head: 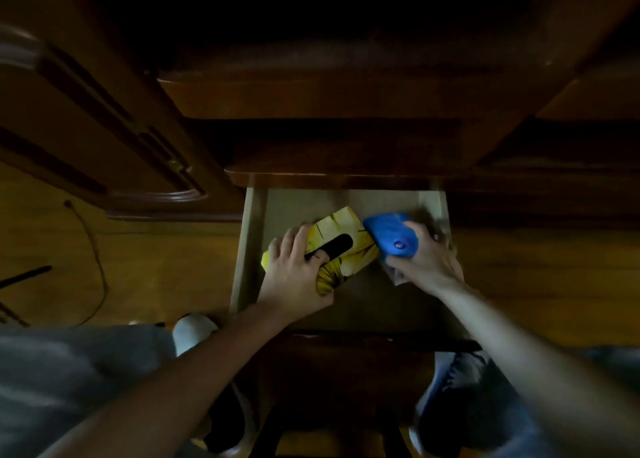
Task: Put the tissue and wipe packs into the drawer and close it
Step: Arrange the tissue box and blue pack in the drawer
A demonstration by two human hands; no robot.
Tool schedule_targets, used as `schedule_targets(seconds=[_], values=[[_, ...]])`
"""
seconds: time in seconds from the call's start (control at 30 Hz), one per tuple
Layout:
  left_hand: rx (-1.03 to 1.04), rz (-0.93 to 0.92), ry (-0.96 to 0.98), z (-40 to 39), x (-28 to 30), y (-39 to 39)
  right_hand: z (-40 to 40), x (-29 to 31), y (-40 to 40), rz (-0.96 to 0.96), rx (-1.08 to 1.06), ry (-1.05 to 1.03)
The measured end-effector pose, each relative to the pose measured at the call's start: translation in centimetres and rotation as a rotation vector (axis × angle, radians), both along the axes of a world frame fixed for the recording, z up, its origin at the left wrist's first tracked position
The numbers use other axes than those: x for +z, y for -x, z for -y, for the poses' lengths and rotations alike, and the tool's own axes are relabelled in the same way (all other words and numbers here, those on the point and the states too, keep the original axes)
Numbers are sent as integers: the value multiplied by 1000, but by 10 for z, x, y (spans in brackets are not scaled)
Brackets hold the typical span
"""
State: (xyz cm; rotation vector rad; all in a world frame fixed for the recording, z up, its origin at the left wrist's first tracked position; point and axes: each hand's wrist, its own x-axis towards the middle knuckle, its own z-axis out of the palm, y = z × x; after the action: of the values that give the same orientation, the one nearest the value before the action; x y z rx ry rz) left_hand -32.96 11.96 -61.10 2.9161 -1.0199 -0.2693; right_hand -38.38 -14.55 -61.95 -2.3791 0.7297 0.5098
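Step in hand: we judge that both packs are being set down inside the open drawer (254, 215); closing comes after.

Left hand (294, 270): we see it curled over the near left end of the yellow pack (341, 229), one finger lying across the pack's black oval opening. The grip looks firm.

Yellow pack: it extends up and to the right from the left hand, lying at an angle over the drawer's left half; whether it already rests on the drawer floor we cannot tell.

Right hand (426, 260): its fingers wrap the blue pack (389, 234) from the near right side. A paler scrap shows below the hand; we cannot tell what it is.

Blue pack: it projects up and to the left from the right hand, over the drawer's right half, its far corner touching or just beside the yellow pack's far right edge.

Doing it well: we suggest lowering each pack flat before letting go, yellow toward the left hand's side wall, blue toward the right hand's wall, so that neither rides up on the other.

Clearance: we judge that a pack left standing on edge could catch the cabinet front (332, 177) beyond the hands when the drawer slides in.

Release: open the fingers upward and lift both hands clear of the walls.

Closing: push from the dark front panel (346, 345) nearest the wrists, evenly with both hands.
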Motion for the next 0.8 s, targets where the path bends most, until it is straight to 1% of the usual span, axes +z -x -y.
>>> schedule_targets(seconds=[0.03,0.1,0.13,0.2,0.3,0.43,0.5,0.57,0.7,0.8], values=[[44,-5,-17,5,-1,0,2,3,-3,8,2,46],[112,-119,-106,4,13,22,-2,14,12,-68,23,71],[152,-124,-68,-1,18,28,-5,24,17,-66,33,58],[200,-40,-20,-10,28,32,-14,36,24,-47,69,74],[178,0,-3,-20,43,30,-20,44,37,-19,110,72],[200,-8,9,-28,54,30,-21,56,39,-21,127,82],[218,27,54,-29,46,33,-29,53,44,-6,97,88],[214,51,59,-29,37,27,-32,41,46,3,70,79],[203,-27,-56,-29,11,16,-22,19,44,-29,99,60],[225,-53,-84,-24,-9,13,-18,5,51,-52,160,59]])
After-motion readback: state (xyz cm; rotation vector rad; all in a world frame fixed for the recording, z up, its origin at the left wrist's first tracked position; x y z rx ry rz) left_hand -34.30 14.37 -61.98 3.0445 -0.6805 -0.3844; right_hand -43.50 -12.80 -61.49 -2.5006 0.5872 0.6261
